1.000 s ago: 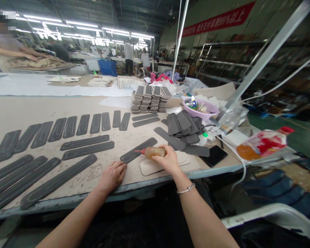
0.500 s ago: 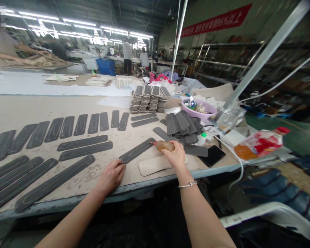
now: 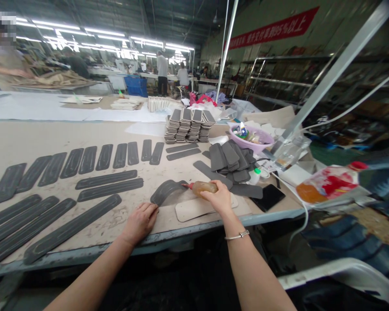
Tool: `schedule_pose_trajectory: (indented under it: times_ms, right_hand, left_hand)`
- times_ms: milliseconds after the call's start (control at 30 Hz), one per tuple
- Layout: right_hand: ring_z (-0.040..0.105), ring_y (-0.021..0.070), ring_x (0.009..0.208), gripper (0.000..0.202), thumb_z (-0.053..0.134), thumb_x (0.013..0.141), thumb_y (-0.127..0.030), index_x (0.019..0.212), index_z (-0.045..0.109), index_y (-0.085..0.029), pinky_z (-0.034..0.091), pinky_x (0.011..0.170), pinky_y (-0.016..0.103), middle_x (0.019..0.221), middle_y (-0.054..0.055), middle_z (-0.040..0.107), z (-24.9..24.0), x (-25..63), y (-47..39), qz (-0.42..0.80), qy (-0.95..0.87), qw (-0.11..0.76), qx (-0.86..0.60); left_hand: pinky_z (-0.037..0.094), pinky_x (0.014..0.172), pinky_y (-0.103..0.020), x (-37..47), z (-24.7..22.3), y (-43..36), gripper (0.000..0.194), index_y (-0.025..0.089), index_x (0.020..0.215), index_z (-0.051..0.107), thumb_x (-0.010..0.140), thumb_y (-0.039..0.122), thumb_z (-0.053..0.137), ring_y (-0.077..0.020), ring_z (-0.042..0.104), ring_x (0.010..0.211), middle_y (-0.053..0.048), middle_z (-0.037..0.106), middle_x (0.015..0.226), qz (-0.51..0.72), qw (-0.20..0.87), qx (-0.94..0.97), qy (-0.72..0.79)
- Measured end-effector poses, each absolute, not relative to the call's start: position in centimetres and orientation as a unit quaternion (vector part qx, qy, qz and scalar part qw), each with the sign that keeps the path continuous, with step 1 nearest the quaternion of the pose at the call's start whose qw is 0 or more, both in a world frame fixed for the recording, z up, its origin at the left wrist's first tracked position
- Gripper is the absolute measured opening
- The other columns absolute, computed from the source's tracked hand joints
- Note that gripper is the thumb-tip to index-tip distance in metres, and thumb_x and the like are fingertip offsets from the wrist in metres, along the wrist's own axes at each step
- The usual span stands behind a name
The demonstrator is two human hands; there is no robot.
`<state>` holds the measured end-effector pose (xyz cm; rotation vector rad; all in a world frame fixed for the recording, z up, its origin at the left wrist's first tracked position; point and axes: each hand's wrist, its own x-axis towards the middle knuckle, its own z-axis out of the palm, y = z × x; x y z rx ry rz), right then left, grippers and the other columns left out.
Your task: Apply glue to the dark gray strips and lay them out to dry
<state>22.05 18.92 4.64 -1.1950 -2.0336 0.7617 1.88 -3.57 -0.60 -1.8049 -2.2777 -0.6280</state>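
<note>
My right hand [image 3: 218, 196] is wrapped round a squeeze bottle [image 3: 202, 188] of amber-brown liquid, apparently glue. Its red nozzle points left and meets the far end of a dark grey strip [image 3: 168, 188]. That strip arches up off the table in the middle. At its near left end, the curled fingers of my left hand [image 3: 142, 220] grip the edge; the fingertips are partly hidden. Just under the bottle lies a pale beige strip [image 3: 191, 209]. To the left, several dark grey strips [image 3: 74, 203] with shiny lines along their borders are laid out.
Stacked strips [image 3: 188, 125] stand at the back, beside a pile of dark pieces [image 3: 230, 157]. A purple basin [image 3: 253, 140], a black phone [image 3: 268, 197] and a large bottle of orange liquid [image 3: 327, 183] are on the right. A metal post [image 3: 330, 77] rises there. Another person stands far left.
The dark grey strip lay flat and now bows upward in the middle. The glue bottle and my right hand have shifted slightly down and left. My left hand stays at the strip's end.
</note>
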Motion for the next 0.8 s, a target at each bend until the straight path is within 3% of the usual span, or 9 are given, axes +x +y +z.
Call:
schedule_pose_trajectory:
  times_ms: [267, 600, 800]
  right_hand:
    - [0.056, 0.0225, 0.086, 0.048, 0.070, 0.056, -0.041, 0.099, 0.060, -0.022, 0.043, 0.083, 0.035, 0.094, 0.004, 0.057, 4.8, 23.7, 21.3, 0.238, -0.706, 0.415, -0.522]
    - [0.057, 0.0187, 0.074, 0.042, 0.070, 0.053, -0.038, 0.091, 0.062, -0.023, 0.046, 0.068, 0.030, 0.083, -0.001, 0.060, 5.2, 23.6, 20.1, 0.348, -0.769, 0.277, -0.459]
    - [0.057, 0.0214, 0.080, 0.043, 0.069, 0.053, -0.037, 0.093, 0.061, -0.024, 0.045, 0.075, 0.034, 0.086, 0.002, 0.058, 5.1, 24.1, 21.2, 0.258, -0.752, 0.333, -0.507]
  left_hand:
    - [0.046, 0.088, -0.035, 1.6, -0.9, -3.4, 0.029, 0.017, 0.094, 0.067, 0.091, 0.029, 0.041, -0.0200, 0.056, 0.092, -0.009, 0.063, 0.097, -0.206, 0.074, -0.602, -0.768]
    - [0.047, 0.083, -0.031, 0.3, 0.3, -2.4, 0.030, 0.017, 0.086, 0.069, 0.089, 0.027, 0.041, -0.0178, 0.059, 0.086, -0.007, 0.066, 0.093, -0.152, -0.014, -0.605, -0.781]
    - [0.045, 0.081, -0.032, 0.0, 0.9, -1.5, 0.028, 0.016, 0.083, 0.067, 0.087, 0.022, 0.040, -0.0189, 0.058, 0.085, -0.008, 0.063, 0.087, -0.103, -0.038, -0.617, -0.780]
